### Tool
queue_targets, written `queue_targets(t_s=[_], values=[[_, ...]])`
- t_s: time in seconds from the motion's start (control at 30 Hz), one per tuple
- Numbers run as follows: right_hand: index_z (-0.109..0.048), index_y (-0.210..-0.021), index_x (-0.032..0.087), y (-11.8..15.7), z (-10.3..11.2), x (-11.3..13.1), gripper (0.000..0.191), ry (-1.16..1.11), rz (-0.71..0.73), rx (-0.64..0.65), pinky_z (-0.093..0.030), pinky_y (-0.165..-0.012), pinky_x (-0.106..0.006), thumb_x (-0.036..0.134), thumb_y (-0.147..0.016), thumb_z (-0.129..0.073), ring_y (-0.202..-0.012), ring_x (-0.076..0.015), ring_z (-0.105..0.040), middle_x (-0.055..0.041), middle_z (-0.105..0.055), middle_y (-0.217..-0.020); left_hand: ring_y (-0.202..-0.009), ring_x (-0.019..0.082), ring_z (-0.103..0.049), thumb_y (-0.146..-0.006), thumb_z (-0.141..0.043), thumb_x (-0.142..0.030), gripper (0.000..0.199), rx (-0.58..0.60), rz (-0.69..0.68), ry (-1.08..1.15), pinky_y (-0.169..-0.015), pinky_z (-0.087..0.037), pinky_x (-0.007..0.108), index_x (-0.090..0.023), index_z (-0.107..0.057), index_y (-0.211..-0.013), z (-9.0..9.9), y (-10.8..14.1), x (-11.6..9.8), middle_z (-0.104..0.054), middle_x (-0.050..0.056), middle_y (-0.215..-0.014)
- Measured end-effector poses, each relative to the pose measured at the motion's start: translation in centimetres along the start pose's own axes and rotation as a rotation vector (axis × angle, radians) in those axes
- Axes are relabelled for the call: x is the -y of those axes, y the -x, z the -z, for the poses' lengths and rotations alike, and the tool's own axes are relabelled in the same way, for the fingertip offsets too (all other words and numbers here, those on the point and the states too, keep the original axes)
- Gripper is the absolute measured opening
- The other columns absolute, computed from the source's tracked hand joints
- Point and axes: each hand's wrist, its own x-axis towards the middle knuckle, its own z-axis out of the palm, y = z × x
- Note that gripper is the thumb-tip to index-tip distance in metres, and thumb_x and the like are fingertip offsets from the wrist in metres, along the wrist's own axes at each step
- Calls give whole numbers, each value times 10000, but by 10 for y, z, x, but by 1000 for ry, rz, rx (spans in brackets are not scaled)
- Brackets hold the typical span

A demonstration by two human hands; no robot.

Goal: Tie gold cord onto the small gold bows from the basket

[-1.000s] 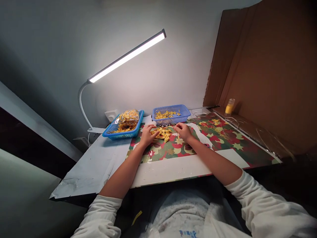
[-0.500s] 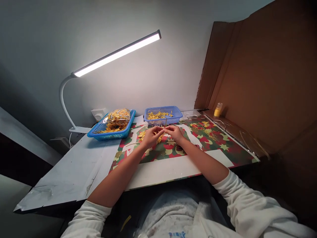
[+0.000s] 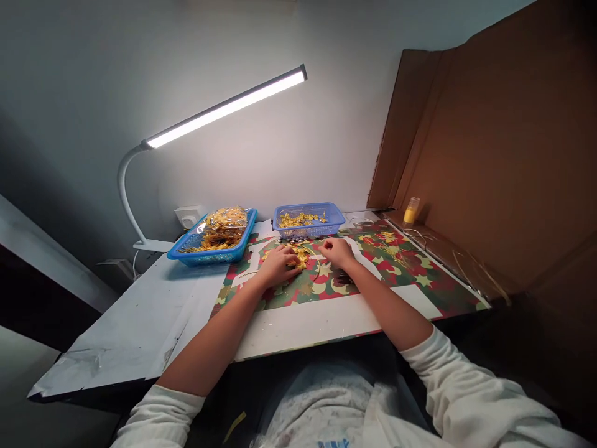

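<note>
My left hand (image 3: 278, 266) lies low over a loose pile of small shiny gold pieces (image 3: 302, 254), fingers bent and slightly apart, fingertips touching the pile. Whether a piece is between them is hidden. To its right, my right hand (image 3: 339, 252) is raised a little above the patterned mat, thumb and index finger pinched together. From that pinch a thin gold strand (image 3: 319, 269) curves down toward the mat. Several small silvery beads (image 3: 298, 239) sit just beyond the pile.
A blue basket (image 3: 180, 254) at left holds gold pieces and a clear bag. Behind my hands stands a blue-violet basket (image 3: 333, 221) with more gold pieces. Gold strands (image 3: 392, 249) lie on the mat at right, near a yellow-filled bottle (image 3: 410, 211). A lamp (image 3: 228, 107) hangs above; cardboard (image 3: 489, 155) walls the right.
My hands were together at one gold strand and have parted. The left hand has dropped left onto the gold pile; the right has drawn right, with the strand now hanging from it.
</note>
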Motion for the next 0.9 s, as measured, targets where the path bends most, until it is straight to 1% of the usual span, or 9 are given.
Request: queue_targets(t_s=[0.1, 0.2, 0.43, 0.57, 0.63, 0.73, 0.8, 0.87, 0.9], values=[[-602, -655, 190, -4, 2, -6, 163, -2, -44, -12, -325, -651, -257, 297, -766, -550, -692, -145, -548, 0, -672, -720, -850, 215, -543, -847, -559, -453, 294, 1, -22, 10, -776, -429, 359, -196, -702, -852, -3, 0, 0, -627, 77, -918], [-613, -657, 192, -5, -1, -9, 143, 4, -37, -5, -330, -656, -255, 272, -761, -555, -729, -152, -566, -2, -687, -753, -807, 207, -547, -849, -554, -449, 292, -29, -25, 35, -736, -432, 338, -186, -677, -817, -2, 1, 3, -622, 72, -871], [-626, -675, 199, -6, -3, -8, 144, -1, 4, 9, -353, -679, -251, 264, -772, -542, -726, -148, -574, 3, -692, -754, -677, 160, -547, -838, -552, -434, 278, -122, 71, 162, -632, -404, 266, -195, -662, -747, 1, 1, 2, -637, 33, -721], [-641, -692, 205, -8, -2, -8, 138, -30, 11, -36, -380, -708, -251, 274, -775, -555, -745, -152, -593, 3, -705, -772, -644, 148, -564, -822, -551, -479, 311, -75, 95, 222, -620, -411, 254, -207, -698, -785, 4, 3, 0, -694, 31, -759], [-657, -712, 208, -10, 6, -10, 138, -36, 15, -56, -396, -714, -249, 280, -781, -563, -754, -151, -604, 3, -714, -793, -614, 151, -565, -801, -558, -509, 331, -58, 95, 210, -606, -415, 255, -216, -711, -780, 5, 4, 0, -693, 26, -715], [-696, -779, 209, -14, 37, -25, 144, 21, -31, -80, -421, -689, -238, 263, -794, -564, -753, -150, -620, -7, -731, -837, -613, 153, -577, -790, -552, -550, 368, -48, 74, 213, -606, -429, 256, -231, -729, -837, 6, 3, -2, -712, 26, -757], [-722, -840, 216, -15, 72, -44, 160, 155, -114, -103, -437, -692, -238, 249, -803, -570, -790, -161, -636, -22, -739, -895, -647, 163, -599, -791, -542, -574, 399, -33, 67, 226, -613, -437, 256, -229, -733, -851, 7, 2, -4, -725, 33, -802], [-741, -875, 246, -15, 113, -69, 162, 383, -254, -98, -453, -734, -254, 259, -801, -598, -860, -182, -650, -34, -739, -933, -673, 170, -611, -809, -508, -584, 427, -11, 59, 240, -629, -447, 257, -229, -736, -876, 7, 1, -5, -730, 37, -822], [-748, -874, 233, -15, 135, -84, 156, 435, -305, -102, -460, -764, -283, 250, -794, -615, -889, -207, -652, -62, -736, -944, -681, 172, -615, -821, -485, -584, 441, -2, 58, 244, -635, -450, 258, -229, -737, -886, 8, 1, -6, -731, 38, -825]])
